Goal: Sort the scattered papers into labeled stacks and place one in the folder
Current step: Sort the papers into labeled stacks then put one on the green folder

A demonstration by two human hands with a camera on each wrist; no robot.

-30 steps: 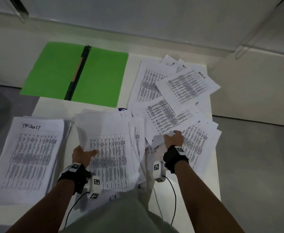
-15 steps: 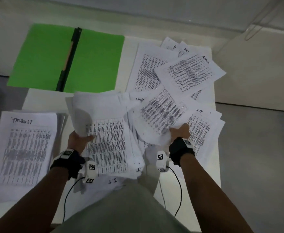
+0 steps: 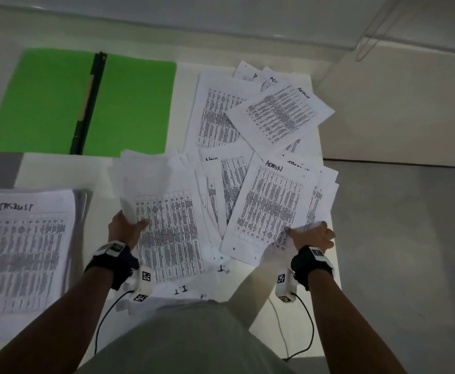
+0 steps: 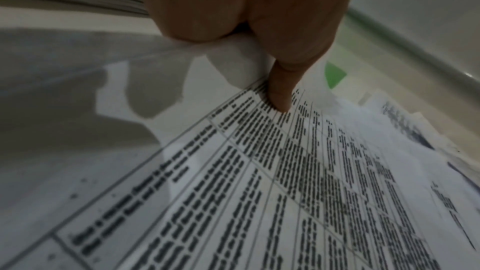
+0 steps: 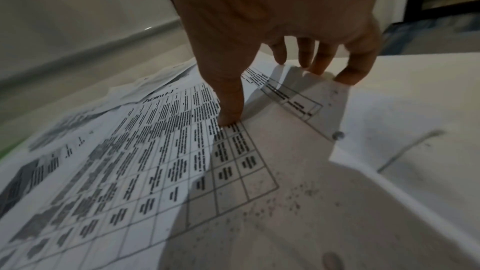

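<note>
Bright green folder (image 3: pixel 134 103) with a black spine strip (image 3: pixel 88 103) down its middle, white papers (image 3: pixel 272 203) printed with dense black text in grid tables, black handwritten labels at the top edges. White table (image 3: pixel 59 171), grey floor (image 3: pixel 409 238), black wrist straps (image 3: pixel 115 261) carrying white blocks with black-and-white square markers (image 3: pixel 146 276)

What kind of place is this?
Probably an office or admin workspace, though little of the room shows. A white table holds printed table sheets hand-labelled "ADMIN" and "I.T", a sorted stack, and an open green folder.
</note>
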